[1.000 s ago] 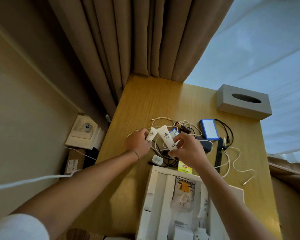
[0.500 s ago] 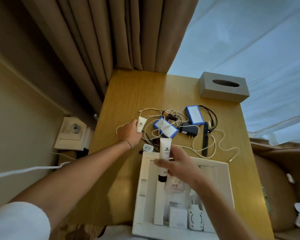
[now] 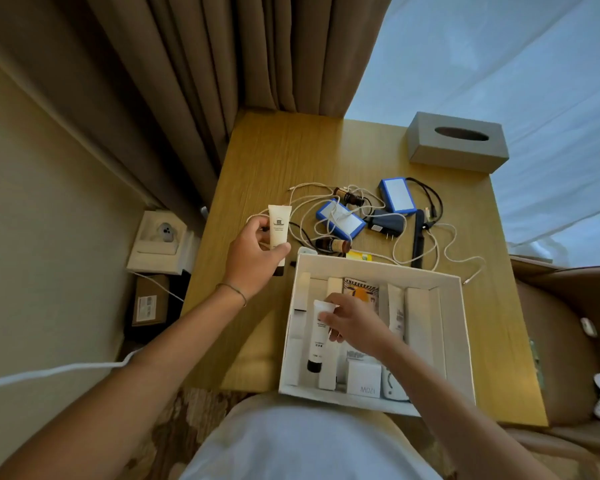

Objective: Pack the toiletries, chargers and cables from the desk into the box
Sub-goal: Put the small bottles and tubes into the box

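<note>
The right hand (image 3: 355, 327) pinches one tube (image 3: 318, 336) low inside the box (image 3: 447, 341); the left hand (image 3: 253, 254) grips another tube (image 3: 279, 226) above the desk (image 3: 274, 157). That second tube could snag the cable (image 3: 300, 233) lying just beside it and drag the tangle along.

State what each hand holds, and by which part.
Left hand: white tube, gripped around its lower body. Right hand: second tube, gripped near its crimped end, inside the box.
</note>
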Action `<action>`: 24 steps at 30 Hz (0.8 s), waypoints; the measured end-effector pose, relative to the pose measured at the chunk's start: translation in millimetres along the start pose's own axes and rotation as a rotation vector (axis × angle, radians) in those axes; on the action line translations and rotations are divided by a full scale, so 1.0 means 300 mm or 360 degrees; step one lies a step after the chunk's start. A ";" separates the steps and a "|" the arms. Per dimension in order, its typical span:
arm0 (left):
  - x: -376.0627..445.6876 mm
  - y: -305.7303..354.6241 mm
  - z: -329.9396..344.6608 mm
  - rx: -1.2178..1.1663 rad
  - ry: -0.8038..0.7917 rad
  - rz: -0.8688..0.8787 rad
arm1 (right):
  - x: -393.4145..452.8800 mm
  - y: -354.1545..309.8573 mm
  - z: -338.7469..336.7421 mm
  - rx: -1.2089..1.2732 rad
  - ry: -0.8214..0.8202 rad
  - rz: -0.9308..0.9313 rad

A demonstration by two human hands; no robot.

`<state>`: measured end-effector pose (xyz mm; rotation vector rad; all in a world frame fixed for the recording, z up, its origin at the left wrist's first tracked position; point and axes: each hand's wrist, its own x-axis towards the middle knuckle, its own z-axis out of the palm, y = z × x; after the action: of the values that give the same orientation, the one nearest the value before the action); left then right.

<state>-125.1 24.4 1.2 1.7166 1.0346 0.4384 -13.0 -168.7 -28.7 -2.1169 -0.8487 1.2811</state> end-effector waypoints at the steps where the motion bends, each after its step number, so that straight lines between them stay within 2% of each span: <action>1: -0.028 0.012 -0.009 -0.0037 -0.0022 0.0014 | 0.009 0.016 0.010 -0.0097 -0.0008 0.0021; 8: -0.173 0.059 -0.056 -0.0059 -0.0210 -0.0021 | 0.055 0.059 0.079 -0.0382 -0.0114 0.0044; 11: -0.201 0.073 -0.070 -0.0003 -0.0242 -0.0029 | 0.064 0.057 0.110 -0.0400 -0.0017 0.0035; 17: -0.211 0.100 -0.084 0.0279 -0.0229 0.0040 | 0.073 0.077 0.127 -0.0972 0.0353 -0.0292; 21: -0.177 0.132 -0.075 0.0593 -0.0347 0.0113 | 0.073 0.092 0.108 -0.1250 0.0270 -0.0326; 24: -0.149 0.162 -0.050 0.0850 -0.0576 0.0131 | 0.074 0.070 0.095 -0.1282 0.0219 -0.0312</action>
<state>-139.9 -7.1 59.0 2.2137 0.8596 -0.1185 -25.6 -163.3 -68.1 -2.5701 -1.6609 0.7313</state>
